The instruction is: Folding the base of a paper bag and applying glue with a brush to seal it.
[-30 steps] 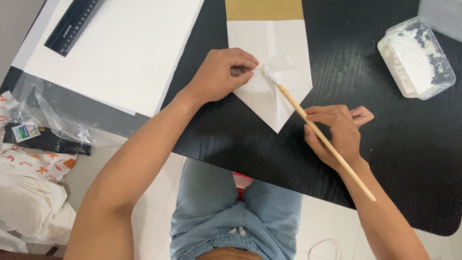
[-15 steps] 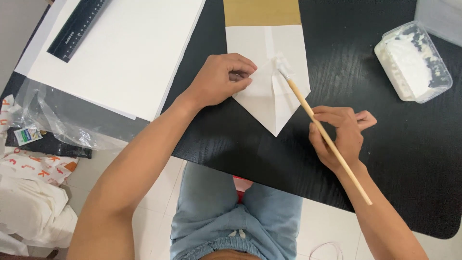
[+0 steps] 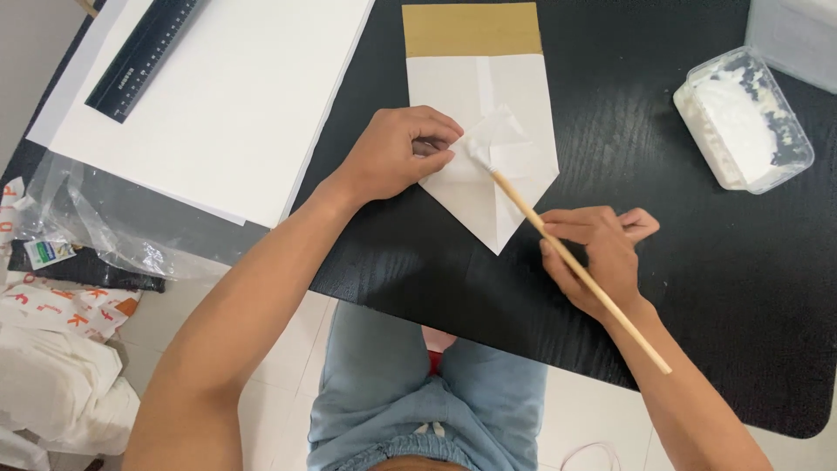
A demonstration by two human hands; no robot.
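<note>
Brush (image 3: 571, 262) tip touches folded paper (image 3: 497, 174) (white) beside left hand (image 3: 397, 157).

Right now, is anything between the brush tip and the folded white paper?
Nothing visible. The wooden-handled brush in the right hand already has its tip on the folded white paper, just beside the left hand pressing the paper down.
</note>
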